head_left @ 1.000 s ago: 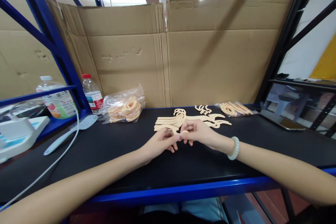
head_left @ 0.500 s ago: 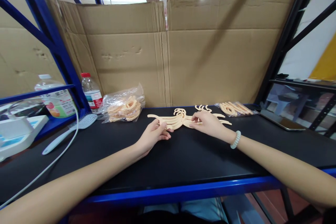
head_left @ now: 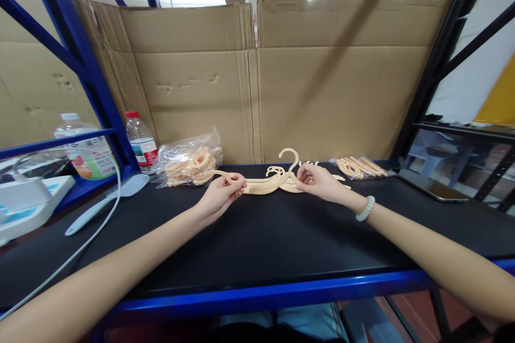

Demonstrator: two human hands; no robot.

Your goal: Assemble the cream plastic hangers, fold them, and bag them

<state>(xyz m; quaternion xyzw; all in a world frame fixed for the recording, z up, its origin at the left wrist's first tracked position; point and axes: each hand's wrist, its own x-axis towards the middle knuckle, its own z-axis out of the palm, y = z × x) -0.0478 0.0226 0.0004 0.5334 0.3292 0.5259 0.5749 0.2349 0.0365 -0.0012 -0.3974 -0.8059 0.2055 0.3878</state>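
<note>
left hand (head_left: 224, 192): pinches beige hanger (head_left: 265, 188) | right hand (head_left: 319, 183): grasps it beside hook (head_left: 298, 157)

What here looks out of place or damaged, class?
A pale blue brush lies at the left of the black tabletop, seemingly unrelated to the beige hangers. The left cardboard panel has scuffs or dents across it, so it looks worn. No spill shows.

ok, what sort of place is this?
Looks like a makeshift workbench, perhaps in a workshop or storeroom: a black tabletop in a blue frame, cardboard standing along the back, and beige hangers lying between two bags of similar pieces.
</note>
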